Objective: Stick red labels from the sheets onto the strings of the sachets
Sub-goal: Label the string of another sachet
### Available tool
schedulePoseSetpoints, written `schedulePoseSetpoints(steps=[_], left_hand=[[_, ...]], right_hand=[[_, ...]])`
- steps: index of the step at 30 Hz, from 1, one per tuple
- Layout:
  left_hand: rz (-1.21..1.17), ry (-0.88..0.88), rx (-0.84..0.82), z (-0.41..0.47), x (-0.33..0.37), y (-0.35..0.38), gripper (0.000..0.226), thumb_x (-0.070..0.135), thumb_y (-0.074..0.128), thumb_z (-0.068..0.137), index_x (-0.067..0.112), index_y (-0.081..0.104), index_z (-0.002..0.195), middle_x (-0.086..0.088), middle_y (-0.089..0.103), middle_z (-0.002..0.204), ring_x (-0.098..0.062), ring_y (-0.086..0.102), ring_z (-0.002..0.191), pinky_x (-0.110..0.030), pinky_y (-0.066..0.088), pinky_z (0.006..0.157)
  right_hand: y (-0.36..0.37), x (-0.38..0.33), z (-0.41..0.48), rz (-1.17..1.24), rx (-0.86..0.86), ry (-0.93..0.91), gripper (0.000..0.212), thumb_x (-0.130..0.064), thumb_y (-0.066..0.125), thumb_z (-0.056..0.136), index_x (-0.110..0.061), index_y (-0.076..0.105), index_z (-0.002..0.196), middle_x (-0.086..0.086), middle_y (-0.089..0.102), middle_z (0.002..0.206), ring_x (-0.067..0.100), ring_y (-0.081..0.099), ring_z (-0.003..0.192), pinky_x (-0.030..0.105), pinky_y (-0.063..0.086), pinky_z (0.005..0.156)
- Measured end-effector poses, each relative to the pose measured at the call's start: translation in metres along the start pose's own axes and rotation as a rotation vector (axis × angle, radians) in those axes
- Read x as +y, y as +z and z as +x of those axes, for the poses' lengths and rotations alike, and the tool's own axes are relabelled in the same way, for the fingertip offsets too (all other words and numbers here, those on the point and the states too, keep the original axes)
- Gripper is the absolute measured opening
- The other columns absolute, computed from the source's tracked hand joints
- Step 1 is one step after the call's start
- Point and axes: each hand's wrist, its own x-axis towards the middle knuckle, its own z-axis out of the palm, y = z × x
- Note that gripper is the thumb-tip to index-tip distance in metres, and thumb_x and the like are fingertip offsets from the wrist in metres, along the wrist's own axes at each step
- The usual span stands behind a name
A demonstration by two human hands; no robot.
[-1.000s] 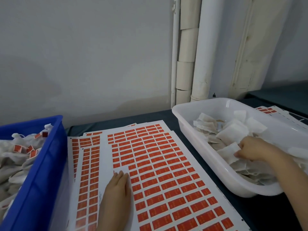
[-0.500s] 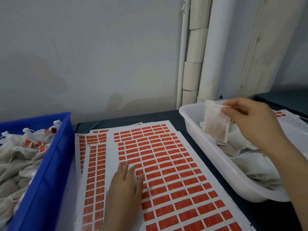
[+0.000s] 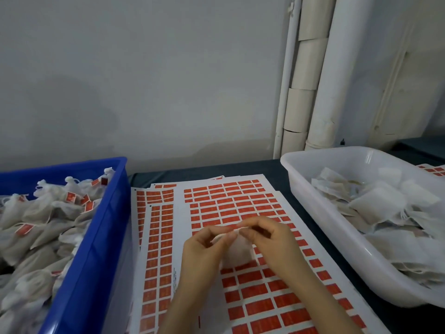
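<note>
Blue crate (image 3: 106,237) was noted at far left, filled with labelled sachets (image 3: 48,213); it was presumably kept there as the finished bin. Label sheets (image 3: 240,203) were spread on the counter (image 3: 277,169), directly under the work. Above them a sachet (image 3: 238,249) was held. Left hand (image 3: 204,247) and right hand (image 3: 267,239) were each closed in a pinch on its string (image 3: 226,233), likely drawn taut for a label. White tub (image 3: 313,213) of unlabelled sachets (image 3: 375,201) was set at right, its wall near the sheet edge. Side room was judged narrow.
</note>
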Motion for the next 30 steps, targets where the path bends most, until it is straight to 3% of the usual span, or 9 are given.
schedulePoseSetpoints(steps=[2,5,9,12,15,18,22,24,30], left_hand=[[-0.019,-0.021,0.051,0.001,-0.005,-0.002,0.003,0.024,0.072,0.078,0.022,0.071,0.075,0.015,0.070,0.077,0.001,0.063,0.078,-0.011,0.048,0.053],[-0.029,-0.017,0.042,0.000,-0.008,-0.002,0.005,0.021,0.073,0.078,0.023,0.070,0.074,0.015,0.069,0.078,0.003,0.062,0.079,-0.006,0.047,0.053],[0.028,-0.013,-0.039,-0.002,-0.008,0.003,0.023,0.041,0.074,0.071,0.030,0.068,0.091,0.024,0.068,0.087,0.005,0.063,0.084,-0.008,0.049,0.056],[0.057,-0.044,-0.029,-0.004,-0.007,0.006,0.038,0.053,0.067,0.060,0.023,0.071,0.085,0.015,0.072,0.078,-0.005,0.067,0.075,-0.011,0.050,0.056],[0.055,-0.050,0.048,-0.003,-0.007,0.005,0.025,0.046,0.070,0.069,0.024,0.070,0.081,0.013,0.071,0.074,-0.008,0.067,0.072,-0.012,0.049,0.054],[0.040,-0.073,0.072,-0.002,-0.009,0.002,0.016,0.038,0.073,0.073,0.024,0.070,0.080,0.010,0.071,0.074,-0.013,0.067,0.072,-0.016,0.051,0.055],[0.048,-0.044,0.003,-0.007,-0.003,0.003,0.002,0.039,0.074,0.072,0.038,0.073,0.072,0.015,0.071,0.070,0.000,0.066,0.070,-0.009,0.046,0.049],[0.064,-0.021,0.005,-0.007,-0.001,0.002,0.010,0.037,0.075,0.073,0.046,0.071,0.074,0.020,0.070,0.074,0.006,0.063,0.075,-0.007,0.046,0.048],[0.097,-0.002,0.032,-0.007,-0.002,-0.002,0.014,0.034,0.076,0.073,0.047,0.070,0.073,0.027,0.068,0.077,0.010,0.060,0.080,-0.006,0.045,0.049]], right_hand=[[0.008,0.008,-0.002,0.053,0.043,0.047,0.013,-0.032,0.062,0.084,-0.044,0.058,0.080,-0.028,0.061,0.083,-0.008,0.058,0.080,0.000,0.041,0.057],[0.012,0.016,-0.005,0.091,0.087,0.083,0.012,-0.032,0.065,0.082,-0.041,0.060,0.077,-0.029,0.063,0.075,-0.007,0.060,0.075,0.000,0.042,0.054],[0.011,0.018,-0.007,0.183,0.103,0.089,0.007,-0.031,0.066,0.079,-0.037,0.063,0.077,-0.034,0.063,0.077,-0.015,0.058,0.079,0.000,0.042,0.054],[0.012,0.015,-0.009,0.229,0.102,0.097,0.010,-0.044,0.063,0.070,-0.036,0.064,0.077,-0.034,0.063,0.079,-0.016,0.057,0.082,0.000,0.042,0.053],[0.012,0.012,-0.010,0.282,0.126,0.100,0.023,-0.050,0.060,0.062,-0.034,0.065,0.077,-0.032,0.065,0.079,-0.013,0.059,0.081,0.001,0.043,0.054],[0.011,0.011,-0.011,0.301,0.142,0.103,0.020,-0.047,0.060,0.064,-0.032,0.065,0.077,-0.031,0.065,0.076,-0.013,0.059,0.079,0.000,0.042,0.053],[0.013,0.011,-0.011,0.268,0.122,0.082,0.021,-0.048,0.058,0.064,-0.033,0.064,0.077,-0.032,0.064,0.077,-0.014,0.059,0.080,0.000,0.042,0.054],[0.016,0.012,-0.011,0.227,0.128,0.069,0.017,-0.048,0.056,0.066,-0.035,0.062,0.076,-0.034,0.063,0.077,-0.015,0.057,0.082,0.000,0.042,0.055],[0.021,0.016,-0.012,0.150,0.161,0.045,0.013,-0.046,0.054,0.074,-0.033,0.059,0.075,-0.028,0.063,0.071,-0.011,0.058,0.078,0.002,0.043,0.055]])
